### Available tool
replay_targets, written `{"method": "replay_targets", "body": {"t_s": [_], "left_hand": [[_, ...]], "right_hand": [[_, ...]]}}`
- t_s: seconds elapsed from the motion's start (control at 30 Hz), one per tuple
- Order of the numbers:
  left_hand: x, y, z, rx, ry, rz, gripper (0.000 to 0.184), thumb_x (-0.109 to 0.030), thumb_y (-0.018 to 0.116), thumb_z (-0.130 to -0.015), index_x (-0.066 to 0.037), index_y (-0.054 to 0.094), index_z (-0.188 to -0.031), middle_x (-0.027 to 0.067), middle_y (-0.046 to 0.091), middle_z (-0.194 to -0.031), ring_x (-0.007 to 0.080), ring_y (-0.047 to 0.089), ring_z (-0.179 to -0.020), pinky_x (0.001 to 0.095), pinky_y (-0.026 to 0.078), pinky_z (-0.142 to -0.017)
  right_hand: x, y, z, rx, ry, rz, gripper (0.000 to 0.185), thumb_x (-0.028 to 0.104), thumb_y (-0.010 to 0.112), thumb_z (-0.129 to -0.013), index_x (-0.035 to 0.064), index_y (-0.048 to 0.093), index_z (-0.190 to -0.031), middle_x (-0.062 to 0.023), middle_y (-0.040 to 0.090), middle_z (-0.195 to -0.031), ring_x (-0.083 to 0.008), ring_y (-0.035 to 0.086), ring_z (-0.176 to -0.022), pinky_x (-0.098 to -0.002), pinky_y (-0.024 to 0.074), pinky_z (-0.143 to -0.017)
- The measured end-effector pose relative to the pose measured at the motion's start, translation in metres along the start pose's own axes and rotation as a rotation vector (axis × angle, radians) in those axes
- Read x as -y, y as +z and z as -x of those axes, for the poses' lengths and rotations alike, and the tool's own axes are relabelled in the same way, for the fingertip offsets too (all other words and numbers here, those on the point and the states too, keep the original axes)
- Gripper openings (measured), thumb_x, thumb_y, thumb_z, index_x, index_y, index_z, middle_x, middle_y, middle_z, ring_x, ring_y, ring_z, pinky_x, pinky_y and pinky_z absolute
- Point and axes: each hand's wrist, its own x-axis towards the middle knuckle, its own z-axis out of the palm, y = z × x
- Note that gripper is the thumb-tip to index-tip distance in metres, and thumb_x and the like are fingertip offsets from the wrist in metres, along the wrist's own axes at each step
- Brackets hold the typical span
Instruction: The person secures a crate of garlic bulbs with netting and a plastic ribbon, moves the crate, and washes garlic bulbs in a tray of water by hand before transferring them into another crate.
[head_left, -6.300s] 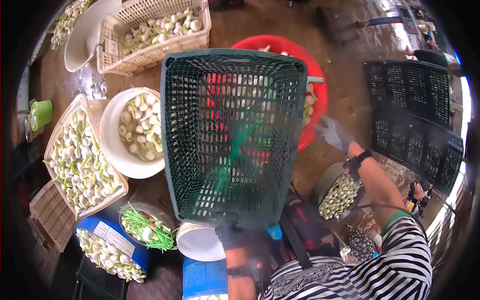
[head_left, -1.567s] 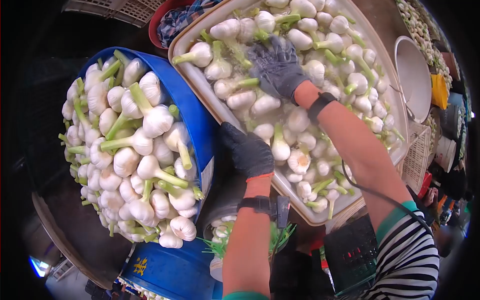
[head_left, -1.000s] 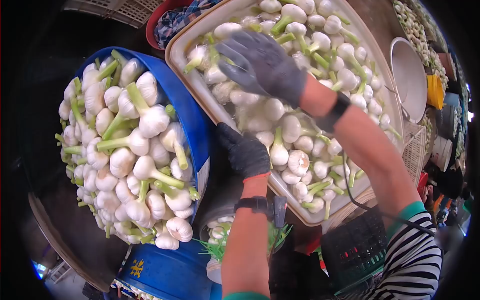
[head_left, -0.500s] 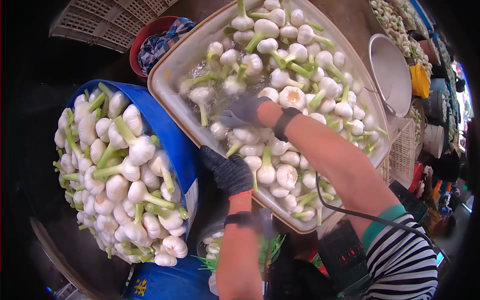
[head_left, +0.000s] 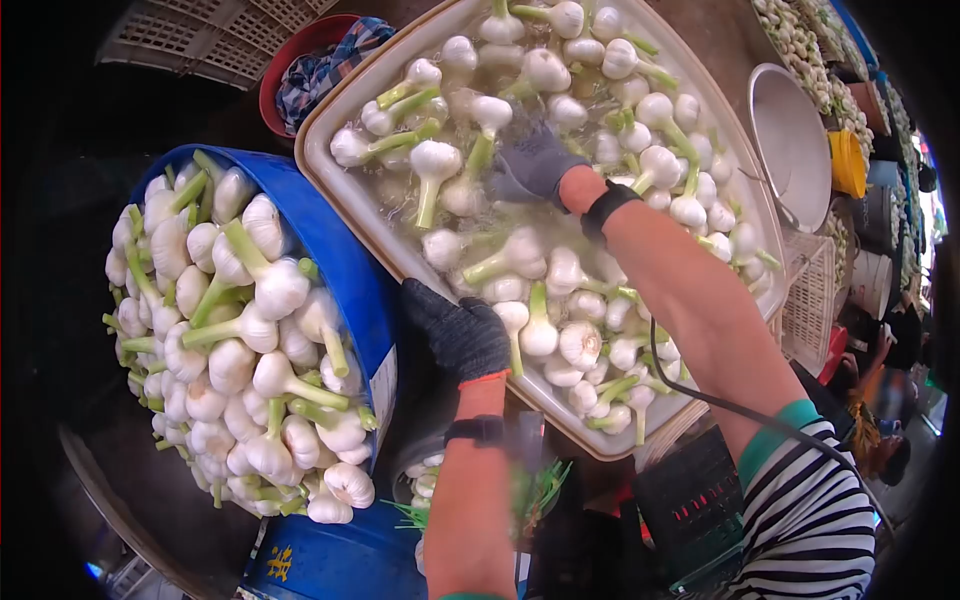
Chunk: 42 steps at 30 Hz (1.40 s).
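Observation:
A large white tub (head_left: 345, 215) with a tan rim holds water and many garlic bulbs (head_left: 437, 162) with green stalks. Inside it, my right hand (head_left: 535, 165), in a grey glove, reaches into the churning water among the bulbs. Its fingers look stretched out, partly under water, and no bulb shows in its grasp. My left hand (head_left: 458, 335), in a dark knitted glove, is closed on the tub's near rim; some fingertips are hidden there.
To the left stands a blue barrel (head_left: 345, 270) heaped with garlic. A red basin (head_left: 290, 60) with checked cloth and a plastic crate (head_left: 200, 40) sit behind. At right are a metal pan (head_left: 790, 140), a yellow container (head_left: 846, 165) and, farther off, people. A black cable (head_left: 740, 410) crosses my right arm.
My right hand has moved up and to the right through the water. Bulbs near it have shifted and spread toward the tub's left side. My left hand stays at the rim.

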Motion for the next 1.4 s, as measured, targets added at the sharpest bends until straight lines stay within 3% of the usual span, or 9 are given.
{"method": "replay_targets", "body": {"t_s": [0.07,0.17,0.27,0.4,0.57,0.77,0.93,1.17,1.4], "left_hand": [[-0.01,-0.007,0.002,0.013,-0.031,0.023,0.077,-0.016,0.056,-0.079,-0.001,0.016,-0.143,0.0245,0.024,-0.145,0.0379,0.029,-0.132,0.0446,0.03,-0.107],[-0.009,-0.011,0.001,0.01,-0.015,0.041,0.075,-0.016,0.056,-0.08,-0.001,0.018,-0.143,0.0242,0.024,-0.144,0.0381,0.029,-0.132,0.0452,0.03,-0.107],[-0.016,-0.014,0.004,0.018,-0.018,0.047,0.075,-0.016,0.056,-0.08,-0.001,0.018,-0.143,0.0238,0.025,-0.144,0.0377,0.029,-0.132,0.0449,0.029,-0.107],[-0.005,-0.004,0.0,0.017,-0.006,-0.044,0.082,-0.018,0.059,-0.08,-0.002,0.011,-0.145,0.0229,0.021,-0.147,0.037,0.027,-0.134,0.0441,0.031,-0.106],[-0.009,-0.007,0.001,0.009,-0.011,-0.017,0.076,-0.016,0.056,-0.08,-0.002,0.015,-0.144,0.0233,0.025,-0.144,0.037,0.03,-0.132,0.0445,0.032,-0.106],[-0.005,-0.003,0.001,-0.027,-0.005,-0.063,0.075,-0.019,0.055,-0.081,-0.003,0.017,-0.144,0.0237,0.027,-0.144,0.0384,0.036,-0.128,0.0453,0.037,-0.101],[-0.016,-0.012,0.003,0.002,-0.059,-0.036,0.076,-0.022,0.056,-0.081,-0.005,0.017,-0.144,0.0223,0.027,-0.144,0.0378,0.037,-0.128,0.045,0.037,-0.101],[-0.006,-0.005,0.002,-0.057,0.009,0.005,0.076,-0.019,0.055,-0.08,-0.004,0.017,-0.144,0.0222,0.025,-0.145,0.037,0.031,-0.132,0.0436,0.032,-0.106],[-0.003,-0.003,0.0,-0.062,0.051,0.12,0.077,-0.017,0.057,-0.082,-0.002,0.014,-0.144,0.0247,0.024,-0.145,0.0376,0.027,-0.134,0.0418,0.025,-0.109]], "right_hand": [[0.023,-0.028,0.024,0.32,0.062,-0.157,0.045,0.041,0.048,-0.087,0.0094,0.056,-0.117,-0.0146,0.056,-0.122,-0.0324,0.048,-0.117,-0.0502,0.0265,-0.104],[0.036,-0.023,0.079,0.125,-0.272,0.048,0.035,0.035,0.052,-0.084,0.0104,0.06,-0.107,-0.0107,0.06,-0.107,-0.029,0.054,-0.105,-0.0461,0.033,-0.099],[0.023,-0.012,0.128,-0.544,-0.498,-0.069,0.028,0.029,0.057,-0.08,0.0131,0.06,-0.103,-0.0045,0.059,-0.092,-0.0251,0.056,-0.091,-0.0421,0.0394,-0.089],[0.018,-0.093,0.132,0.27,-0.129,0.124,0.031,0.021,0.061,-0.077,0.0138,0.058,-0.107,-0.0033,0.059,-0.1,-0.0222,0.056,-0.092,-0.0399,0.0425,-0.085],[0.021,-0.053,0.047,-0.363,-0.284,-0.304,0.05,0.036,0.054,-0.085,0.0124,0.048,-0.129,-0.0139,0.055,-0.121,-0.0322,0.054,-0.109,-0.0425,0.0407,-0.095],[0.027,-0.025,0.012,0.202,0.115,-0.414,0.074,0.057,0.054,-0.077,0.0098,0.044,-0.134,-0.0171,0.045,-0.136,-0.031,0.043,-0.126,-0.0407,0.0351,-0.103],[0.02,-0.04,0.043,0.247,-0.037,-0.448,0.08,0.057,0.063,-0.072,0.0053,0.046,-0.13,-0.0206,0.053,-0.124,-0.0341,0.048,-0.119,-0.0396,0.0365,-0.102],[0.031,-0.027,0.083,0.001,-0.046,-0.561,0.067,0.05,0.076,-0.062,0.0035,0.054,-0.105,-0.0185,0.057,-0.109,-0.0334,0.056,-0.099,-0.0408,0.0444,-0.084],[-0.001,-0.044,0.173,-0.141,0.068,-1.432,0.056,0.016,0.073,-0.075,0.0036,0.051,-0.125,-0.0033,0.054,-0.115,-0.0097,0.051,-0.101,-0.0252,0.044,-0.089]]}}
